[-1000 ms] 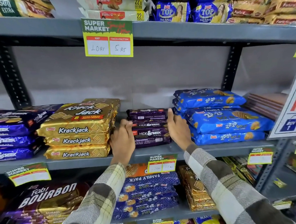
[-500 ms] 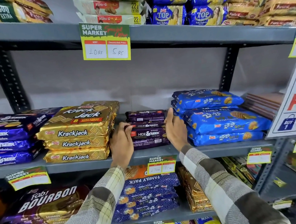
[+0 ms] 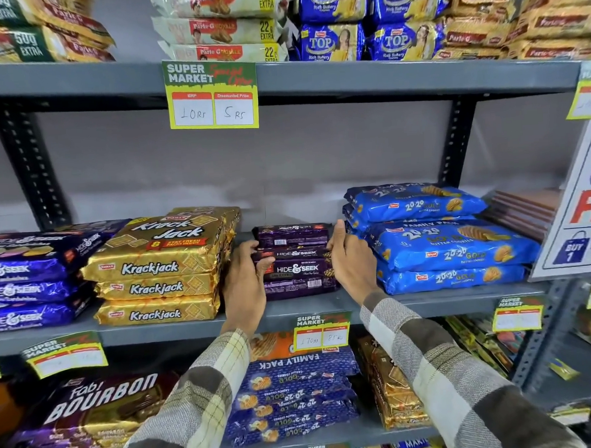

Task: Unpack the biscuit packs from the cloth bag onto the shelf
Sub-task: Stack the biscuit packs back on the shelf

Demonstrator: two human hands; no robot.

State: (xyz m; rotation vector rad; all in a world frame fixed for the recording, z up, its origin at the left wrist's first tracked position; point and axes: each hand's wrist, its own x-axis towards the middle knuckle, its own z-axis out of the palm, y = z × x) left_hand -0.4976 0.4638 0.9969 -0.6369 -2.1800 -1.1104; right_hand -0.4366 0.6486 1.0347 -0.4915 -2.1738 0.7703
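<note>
A small stack of dark purple Hide & Seek biscuit packs (image 3: 297, 261) sits in the middle of the grey middle shelf (image 3: 176, 327). My left hand (image 3: 246, 284) grips the left end of the stack, its thumb curled over the front of the packs. My right hand (image 3: 351, 262) presses against the stack's right end, thumb up along the top pack. Both sleeves are plaid. No cloth bag is in view.
Gold Krackjack packs (image 3: 159, 265) lie stacked close on the left, blue 20-20 packs (image 3: 438, 240) close on the right. More purple packs (image 3: 26, 282) fill the far left. Shelves above and below hold biscuit packs. A white sign (image 3: 581, 209) stands at the right edge.
Both hands stay at the ends of the purple stack. My left thumb has come round onto the front of the packs.
</note>
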